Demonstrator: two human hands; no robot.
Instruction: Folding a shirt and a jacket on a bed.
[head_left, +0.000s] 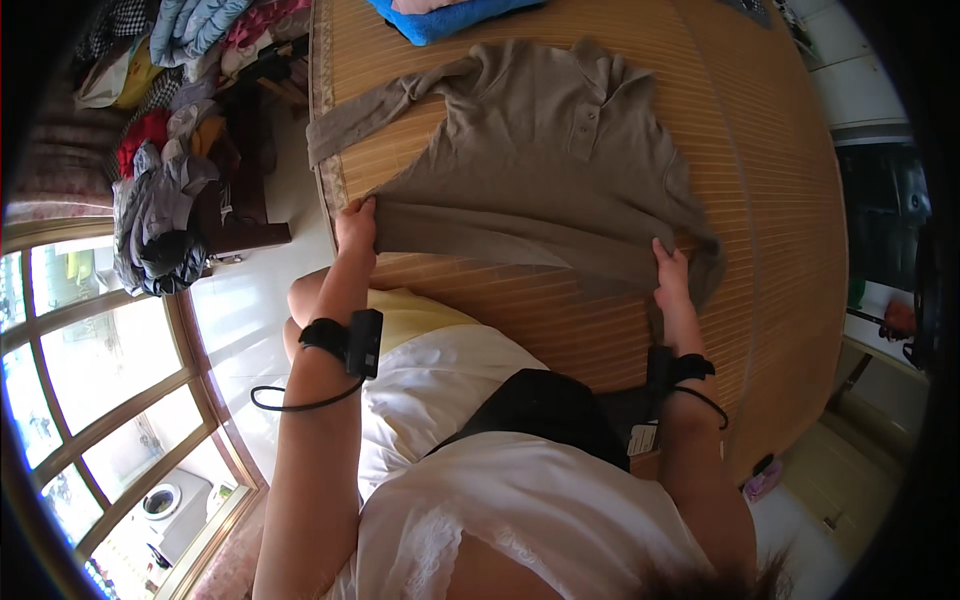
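A brown long-sleeved knit top [540,150] with a short buttoned placket lies spread on a tan woven mat [770,250], its collar at the far side. One sleeve stretches out to the left; the other bends down along the right side. My left hand [356,228] is closed on the left corner of the hem. At the right end of the hem is my right hand [672,270], thumb up, fingers closed on the fabric and partly hidden. Between my hands the near edge forms a long, flat fold.
A blue folded cloth [450,18] lies at the mat's far edge. Heaped clothes [165,200] hang over furniture on the left, above a pale floor [240,320]. A wood-framed glass door [110,350] stands at lower left. Black devices with cords [365,343] are strapped to both forearms.
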